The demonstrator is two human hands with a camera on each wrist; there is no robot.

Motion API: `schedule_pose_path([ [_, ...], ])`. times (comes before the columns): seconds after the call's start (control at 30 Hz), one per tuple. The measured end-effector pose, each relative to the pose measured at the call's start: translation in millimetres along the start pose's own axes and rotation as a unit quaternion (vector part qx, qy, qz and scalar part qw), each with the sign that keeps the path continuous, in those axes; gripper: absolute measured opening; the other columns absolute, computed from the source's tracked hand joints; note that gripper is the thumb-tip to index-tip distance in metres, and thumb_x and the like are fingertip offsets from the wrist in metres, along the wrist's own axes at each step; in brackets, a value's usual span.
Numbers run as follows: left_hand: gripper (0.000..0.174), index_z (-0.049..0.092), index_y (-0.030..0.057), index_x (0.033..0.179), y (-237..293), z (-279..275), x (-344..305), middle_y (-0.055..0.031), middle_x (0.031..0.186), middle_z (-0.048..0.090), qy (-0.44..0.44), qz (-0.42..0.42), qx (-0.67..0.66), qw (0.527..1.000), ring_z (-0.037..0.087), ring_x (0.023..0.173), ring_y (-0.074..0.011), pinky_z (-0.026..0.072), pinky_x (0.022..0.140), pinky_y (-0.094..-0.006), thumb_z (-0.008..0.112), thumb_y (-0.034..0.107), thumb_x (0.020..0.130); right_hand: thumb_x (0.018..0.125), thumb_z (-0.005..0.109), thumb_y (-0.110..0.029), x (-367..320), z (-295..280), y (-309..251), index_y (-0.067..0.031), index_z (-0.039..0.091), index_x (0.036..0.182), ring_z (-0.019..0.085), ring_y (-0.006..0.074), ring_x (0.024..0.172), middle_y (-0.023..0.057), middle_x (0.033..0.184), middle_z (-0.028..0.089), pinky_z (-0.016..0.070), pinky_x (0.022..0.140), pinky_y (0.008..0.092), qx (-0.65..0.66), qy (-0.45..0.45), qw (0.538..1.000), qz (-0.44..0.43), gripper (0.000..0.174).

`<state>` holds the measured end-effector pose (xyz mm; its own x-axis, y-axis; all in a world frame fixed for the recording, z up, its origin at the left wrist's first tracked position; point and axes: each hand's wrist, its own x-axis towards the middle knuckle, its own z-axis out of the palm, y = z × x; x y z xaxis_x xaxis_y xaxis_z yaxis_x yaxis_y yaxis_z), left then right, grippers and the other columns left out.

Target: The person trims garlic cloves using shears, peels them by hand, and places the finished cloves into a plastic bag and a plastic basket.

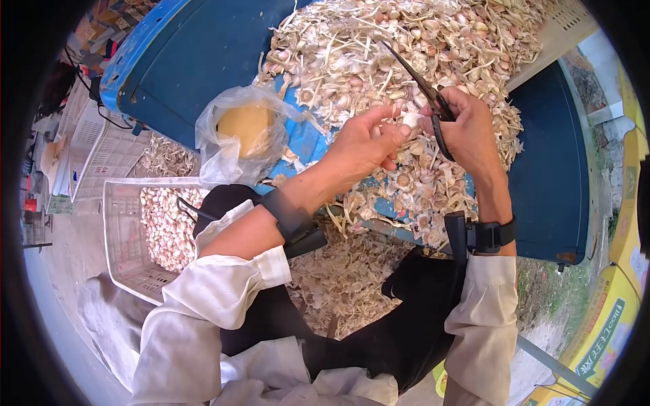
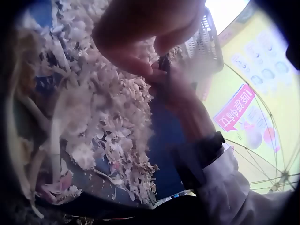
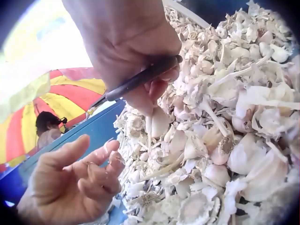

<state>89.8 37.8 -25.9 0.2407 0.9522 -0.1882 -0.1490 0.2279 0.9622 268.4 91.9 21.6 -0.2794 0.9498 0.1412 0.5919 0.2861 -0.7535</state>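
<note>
My right hand [image 1: 472, 128] grips dark-handled scissors [image 1: 441, 108], their blades pointing up and away to the left. Its thumb and fingertip also pinch a pale garlic clove [image 3: 160, 123], seen in the right wrist view. Just left of it, my left hand [image 1: 362, 143] is held palm up with loosely bent fingers; bits of skin cling to the fingertips [image 3: 112, 146], and nothing is gripped there. Both hands are over a broad heap of garlic cloves, dry stalks and papery skins [image 1: 406, 40]. In the left wrist view the scissors are mostly hidden behind the left hand [image 2: 145, 28].
The heap lies on a blue table [image 1: 193, 64]. A clear plastic bag [image 1: 233, 166] with something yellow-brown inside sits at its near left edge. A white crate [image 1: 125, 260] of cloves stands lower left. Peelings [image 1: 345, 284] cover the ground between the person's legs.
</note>
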Motion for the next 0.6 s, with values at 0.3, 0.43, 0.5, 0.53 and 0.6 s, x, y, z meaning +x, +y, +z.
schedule_pose_path([
  [0.3, 0.032, 0.053, -0.0031, 0.114, 7, -1, -17, -0.0028, 0.084, 0.062, 0.009, -0.024, -0.294, 0.955, 0.063, 0.072, -0.0109, 0.0537, 0.065, -0.0218, 0.062, 0.017, 0.091, 0.067, 0.078, -0.047, -65, -22, -14, -0.0016, 0.055, 0.073, 0.051, 0.0172, 0.058, 0.0067, 0.062, 0.054, 0.0404, 0.053, 0.0319, -0.152, 0.015, 0.987, 0.051, 0.052],
  [0.43, 0.044, 0.05, -0.0082, 0.12, -3, -9, -14, -0.0015, 0.076, 0.062, 0.026, 0.007, -0.096, 0.995, 0.064, 0.068, -0.0113, 0.0524, 0.065, -0.0221, 0.067, 0.014, 0.087, 0.066, 0.079, -0.046, -79, -18, -17, -0.001, 0.051, 0.07, 0.05, 0.0261, 0.055, 0.0109, 0.061, 0.052, 0.04, 0.053, 0.0371, -0.206, -0.032, 0.978, 0.003, 0.053],
  [0.5, 0.05, 0.048, -0.0107, 0.123, -5, -8, -15, -0.0012, 0.073, 0.062, 0.009, 0.017, 0.023, 1.0, 0.063, 0.065, -0.0105, 0.0514, 0.064, -0.0222, 0.069, 0.014, 0.086, 0.065, 0.08, -0.046, -80, -20, -14, -0.0008, 0.051, 0.07, 0.051, 0.0294, 0.057, 0.013, 0.062, 0.053, 0.041, 0.054, 0.0379, -0.236, -0.041, 0.97, -0.031, 0.053],
  [0.53, 0.052, 0.047, -0.0117, 0.124, -1, -6, -16, -0.0012, 0.071, 0.062, -0.005, 0.024, 0.058, 0.998, 0.062, 0.064, -0.0099, 0.0508, 0.064, -0.0222, 0.07, 0.014, 0.085, 0.064, 0.08, -0.046, -81, -21, -11, -0.0014, 0.051, 0.068, 0.053, 0.0312, 0.057, 0.0145, 0.063, 0.054, 0.0416, 0.053, 0.0379, -0.238, -0.044, 0.969, -0.044, 0.053],
  [0.6, 0.052, 0.048, -0.0119, 0.123, 1, -6, -18, -0.0023, 0.072, 0.063, -0.033, 0.041, 0.085, 0.995, 0.061, 0.063, -0.0078, 0.0494, 0.061, -0.0222, 0.071, 0.013, 0.084, 0.063, 0.08, -0.046, -82, -22, -11, -0.0013, 0.051, 0.067, 0.053, 0.0307, 0.055, 0.0144, 0.06, 0.054, 0.0411, 0.052, 0.0379, -0.247, -0.051, 0.967, -0.021, 0.053],
])
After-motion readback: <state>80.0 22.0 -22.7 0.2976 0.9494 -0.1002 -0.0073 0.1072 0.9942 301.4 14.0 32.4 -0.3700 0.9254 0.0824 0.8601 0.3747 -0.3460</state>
